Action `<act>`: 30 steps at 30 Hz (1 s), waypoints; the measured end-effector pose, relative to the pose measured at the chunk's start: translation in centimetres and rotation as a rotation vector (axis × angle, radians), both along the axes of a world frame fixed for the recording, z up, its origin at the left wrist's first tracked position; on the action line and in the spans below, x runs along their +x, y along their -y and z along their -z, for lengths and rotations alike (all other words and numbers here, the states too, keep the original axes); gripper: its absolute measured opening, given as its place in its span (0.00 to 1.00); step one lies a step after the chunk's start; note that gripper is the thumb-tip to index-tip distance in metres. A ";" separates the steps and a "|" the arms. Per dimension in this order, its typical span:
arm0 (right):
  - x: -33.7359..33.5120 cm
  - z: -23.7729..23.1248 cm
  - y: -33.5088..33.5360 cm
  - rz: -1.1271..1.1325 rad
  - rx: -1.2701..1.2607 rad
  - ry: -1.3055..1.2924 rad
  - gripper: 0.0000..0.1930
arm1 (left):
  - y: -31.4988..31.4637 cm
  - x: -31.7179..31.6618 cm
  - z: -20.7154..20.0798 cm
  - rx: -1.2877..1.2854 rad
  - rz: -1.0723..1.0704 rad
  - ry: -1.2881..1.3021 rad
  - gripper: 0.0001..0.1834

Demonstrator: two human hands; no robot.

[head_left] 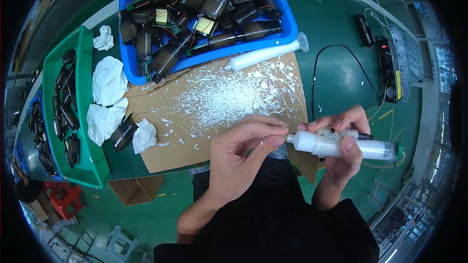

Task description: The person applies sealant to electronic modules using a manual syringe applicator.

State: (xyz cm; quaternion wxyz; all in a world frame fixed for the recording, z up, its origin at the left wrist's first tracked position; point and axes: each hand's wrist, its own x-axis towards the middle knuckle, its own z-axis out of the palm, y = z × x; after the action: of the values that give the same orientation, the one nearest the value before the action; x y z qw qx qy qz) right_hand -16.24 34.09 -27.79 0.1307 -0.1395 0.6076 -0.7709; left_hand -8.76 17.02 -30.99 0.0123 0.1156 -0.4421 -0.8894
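My right hand (341, 148) is wrapped round a dispensing syringe (306, 142) filled with white paste, held level above the table's near edge. A clear trigger piece lies along the syringe's upper side, under my right fingers. My left hand (239, 158) pinches the small nozzle at the syringe's left end between thumb and forefinger. A white smear marks my left thumb. Beneath and beyond my hands lies a cardboard sheet (161, 153), spattered with white paste. A second white-filled syringe (265, 56) rests across the sheet's far edge.
A blue tray (291, 29) of dark translucent housings with wires and green boards stands at the back. To the left are a green tray (97, 168) of similar parts, crumpled white tissues (109, 80) and a loose dark housing (124, 134). A power strip (388, 70) and black cable (316, 75) lie right.
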 end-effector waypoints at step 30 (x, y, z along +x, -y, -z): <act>0.7 -1.8 3.1 -0.020 -0.278 0.077 0.18 | 2.2 -0.8 -1.8 -0.194 -0.242 -0.228 0.07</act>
State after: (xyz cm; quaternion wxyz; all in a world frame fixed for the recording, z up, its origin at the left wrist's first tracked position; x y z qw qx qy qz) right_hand -15.51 30.99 -25.99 0.1413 -0.1326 0.4880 -0.8510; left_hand -9.52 14.85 -29.20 0.1801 0.0645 -0.5044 -0.8420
